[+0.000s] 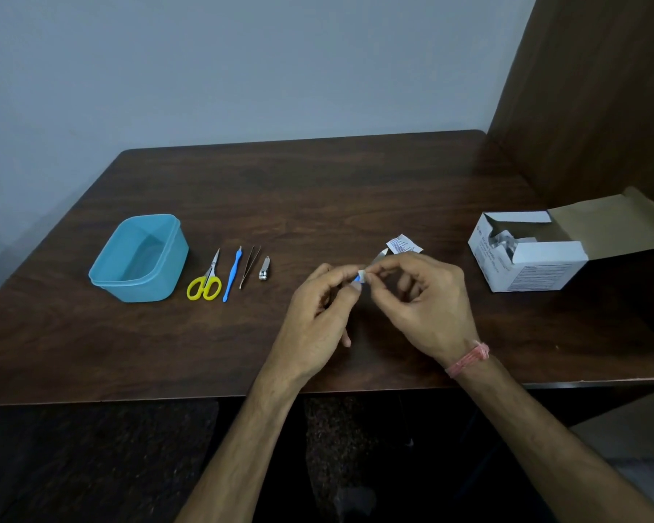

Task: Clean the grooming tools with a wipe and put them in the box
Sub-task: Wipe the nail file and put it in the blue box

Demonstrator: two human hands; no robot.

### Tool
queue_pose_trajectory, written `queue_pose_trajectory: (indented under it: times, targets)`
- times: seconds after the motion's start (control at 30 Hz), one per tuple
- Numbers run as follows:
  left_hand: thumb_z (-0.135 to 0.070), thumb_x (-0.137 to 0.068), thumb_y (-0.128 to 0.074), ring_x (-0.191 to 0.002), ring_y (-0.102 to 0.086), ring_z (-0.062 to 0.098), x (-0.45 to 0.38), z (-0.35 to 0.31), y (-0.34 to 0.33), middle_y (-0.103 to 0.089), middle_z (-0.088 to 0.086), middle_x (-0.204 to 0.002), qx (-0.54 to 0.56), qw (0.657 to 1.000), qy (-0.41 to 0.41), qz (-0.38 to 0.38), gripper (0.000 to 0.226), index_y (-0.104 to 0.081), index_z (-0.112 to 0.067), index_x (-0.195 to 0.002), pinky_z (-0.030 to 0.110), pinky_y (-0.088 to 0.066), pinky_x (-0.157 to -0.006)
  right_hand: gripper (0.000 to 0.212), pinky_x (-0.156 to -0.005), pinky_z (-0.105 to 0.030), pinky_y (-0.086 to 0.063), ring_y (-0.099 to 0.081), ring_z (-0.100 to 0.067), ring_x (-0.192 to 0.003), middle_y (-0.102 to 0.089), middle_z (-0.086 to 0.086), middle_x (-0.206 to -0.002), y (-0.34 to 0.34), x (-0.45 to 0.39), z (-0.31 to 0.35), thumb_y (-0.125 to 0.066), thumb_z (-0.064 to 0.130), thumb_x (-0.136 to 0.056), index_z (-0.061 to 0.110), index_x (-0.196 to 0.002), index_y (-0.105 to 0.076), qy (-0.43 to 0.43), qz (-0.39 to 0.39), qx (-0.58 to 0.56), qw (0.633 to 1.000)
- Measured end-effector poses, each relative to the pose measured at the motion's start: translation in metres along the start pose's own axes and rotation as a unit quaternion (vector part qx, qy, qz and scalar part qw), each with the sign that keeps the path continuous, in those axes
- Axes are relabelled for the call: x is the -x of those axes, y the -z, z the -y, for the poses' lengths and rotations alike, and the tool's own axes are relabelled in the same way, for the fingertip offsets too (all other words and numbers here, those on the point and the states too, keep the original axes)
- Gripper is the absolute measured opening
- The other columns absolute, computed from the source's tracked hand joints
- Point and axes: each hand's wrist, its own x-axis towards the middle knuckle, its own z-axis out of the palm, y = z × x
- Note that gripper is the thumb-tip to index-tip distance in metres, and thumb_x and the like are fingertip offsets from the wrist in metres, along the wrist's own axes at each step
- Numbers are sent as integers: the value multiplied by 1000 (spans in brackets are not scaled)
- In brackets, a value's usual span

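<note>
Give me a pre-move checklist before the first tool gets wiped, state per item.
1. Wipe in hand: ok. Left hand and right hand pinch a small wipe packet between them.
2. Wipe fully out of the packet: cannot tell, too small and half hidden by fingers.
3. Tools within reach: ok. Scissors, blue stick tool, tweezers and nail clipper lie in a row on the table.
4. Blue box ready: ok, lid off, nothing seen inside, left of the scissors.
5. Spare wipes: ok, the cardboard box stands open at right.
6. Torn wrapper out of the way: ok, beyond the hands.
</note>
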Motion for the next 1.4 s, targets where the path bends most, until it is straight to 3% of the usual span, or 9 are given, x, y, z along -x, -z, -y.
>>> queue_pose_trajectory:
  times: [0.2, 0.37, 0.5, 0.63, 0.8, 0.93, 1.1, 1.33, 1.4]
  targets:
    - [-24, -112, -68, -67, -56, 8, 1, -3, -2, -50, -10, -95, -19, 1000, -5, -3, 25, -81, -33, -131, 27, -56, -49, 14, -57, -9, -36, -47, -11, -49, -66, 31, -74, 0, -5, -3, -89, 8, -89, 21, -93, -84, -40, -21, -11, 999]
    - [-22, -113, -67, -74, -54, 10, 0, -3, 0, -49, -9, -95, -12, 1000, -8, 1, 29, -80, -35, -135, 28, -56, -50, 13, -54, -13, -38, -48, -12, -47, -70, 17, -70, 1, -4, -3, -90, 12, -90, 24, -96, -85, -47, -5, -36, 998]
    - [-18, -113, -66, -65, -54, 15, -2, -1, 0, -47, 2, -95, -3, 1000, 3, -6, 29, -80, -32, -135, 28, -54, -49, 9, -52, -20, -40, -48, -16, -45, -64, 7, -58, 0, -6, -5, -89, 18, -93, 25, -96, -85, -75, -29, -50, 996]
    - [-19, -113, -65, -66, -55, 18, -2, 0, 1, -50, 13, -102, 4, 1000, -2, -1, 27, -82, -31, -132, 33, -54, -49, 11, -51, -21, -41, -50, -20, -47, -72, 8, -68, 2, -3, -2, -91, 18, -91, 27, -96, -86, -66, -3, -62, 996]
    - [-18, -113, -65, -63, -54, 14, -1, 0, 0, -49, -1, -95, 2, 1000, 0, -1, 29, -81, -31, -134, 26, -53, -48, 8, -51, -30, -46, -52, -25, -46, -70, 1, -62, 1, -5, -8, -89, 22, -93, 28, -95, -85, -87, -24, -67, 994]
    - [-21, -113, -66, -61, -55, 19, -1, 1, 1, -50, 11, -101, 4, 1000, 2, -11, 25, -82, -30, -130, 29, -53, -48, 11, -48, -27, -44, -53, -20, -48, -75, 12, -74, 2, -3, -3, -91, 17, -91, 25, -94, -85, -69, 12, -71, 995]
    - [-19, -113, -65, -59, -54, 13, -1, 1, 0, -49, -12, -91, 3, 1000, 1, -11, 28, -81, -30, -134, 26, -52, -47, 6, -52, -21, -43, -53, -11, -47, -74, 8, -68, 2, -5, -6, -89, 19, -94, 24, -94, -85, -94, -30, -74, 992]
    - [-19, -113, -66, -58, -55, 15, -1, -1, -1, -53, -7, -95, -6, 1000, 9, -9, 27, -81, -28, -134, 26, -52, -47, 6, -50, -24, -44, -54, -12, -47, -77, 8, -73, 2, -6, -6, -89, 21, -94, 24, -92, -84, -115, -39, -81, 989]
    - [-19, -113, -65, -59, -55, 15, -1, -2, 0, -52, -5, -96, -4, 1000, 9, -8, 27, -81, -29, -133, 26, -52, -48, 6, -49, -31, -46, -55, -22, -47, -77, 5, -74, 2, -5, -5, -89, 22, -94, 25, -92, -84, -114, -30, -85, 989]
